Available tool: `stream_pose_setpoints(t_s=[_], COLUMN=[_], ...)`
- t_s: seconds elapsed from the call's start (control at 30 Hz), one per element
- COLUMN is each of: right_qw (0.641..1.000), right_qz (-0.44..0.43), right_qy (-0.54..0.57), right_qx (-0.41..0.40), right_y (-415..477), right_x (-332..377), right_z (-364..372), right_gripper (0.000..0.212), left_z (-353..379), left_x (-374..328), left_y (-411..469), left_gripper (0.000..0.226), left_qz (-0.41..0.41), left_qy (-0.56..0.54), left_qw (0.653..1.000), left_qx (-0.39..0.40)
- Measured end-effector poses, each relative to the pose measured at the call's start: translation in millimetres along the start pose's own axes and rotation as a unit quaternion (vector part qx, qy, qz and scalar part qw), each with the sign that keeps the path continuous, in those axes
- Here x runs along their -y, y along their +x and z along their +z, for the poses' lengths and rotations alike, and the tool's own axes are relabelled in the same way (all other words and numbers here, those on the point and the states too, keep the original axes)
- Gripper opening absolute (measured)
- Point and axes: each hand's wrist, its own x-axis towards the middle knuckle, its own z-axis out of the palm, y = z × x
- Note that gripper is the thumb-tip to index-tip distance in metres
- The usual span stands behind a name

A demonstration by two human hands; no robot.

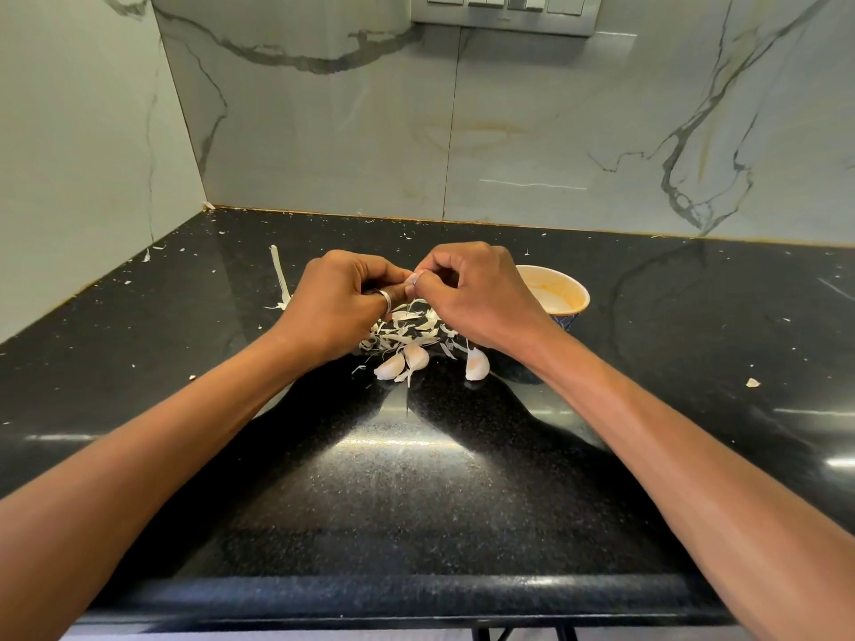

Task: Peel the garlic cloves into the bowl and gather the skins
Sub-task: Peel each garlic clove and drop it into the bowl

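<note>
Left hand (pixel 340 303) and right hand (pixel 472 293) pinch one garlic clove (pixel 411 280), mostly hidden between them.

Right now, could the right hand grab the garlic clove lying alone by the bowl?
Probably yes. The lone clove lies close by the right hand, with nothing over it. But its fingers are pinching another clove together with the left hand, so they'd need to let go first.

Single view: head-worn, wide-angle. Looks forward and down from above near edge of countertop (pixel 416 492), facing marble back wall (pixel 532 131). Close range. Left hand (pixel 337 307) and right hand (pixel 472 293) at frame centre. Side wall (pixel 69 155) at left; back-left corner in view.
</note>
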Motion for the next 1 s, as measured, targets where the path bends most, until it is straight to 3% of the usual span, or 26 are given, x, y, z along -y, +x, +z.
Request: stream_pose_setpoints(t_s=[0.53, 0.8, 1.0], right_qw=[0.999, 0.991, 0.960], right_qz=[0.012, 0.069, 0.134], right_qy=[0.030, 0.113, 0.242], right_qx=[-0.017, -0.011, 0.035], right_y=[-1.1, 0.0, 1.0], right_x=[0.8, -1.1, -2.1], right_z=[0.7, 2.4, 2.3], right_gripper=[0.017, 0.020, 0.025], left_z=[-1.5, -1.9, -3.0], left_x=[-5.6, -9.6, -5.5], left_y=[-1.8, -2.0, 0.0], left_gripper=[0.025, 0.013, 0.015], left_qz=[-0.020, -0.020, -0.029], left_qy=[-0.081, -0.102, -0.116], left_qw=[0.996, 0.994, 0.992], left_qx=[0.038, 0.035, 0.035])
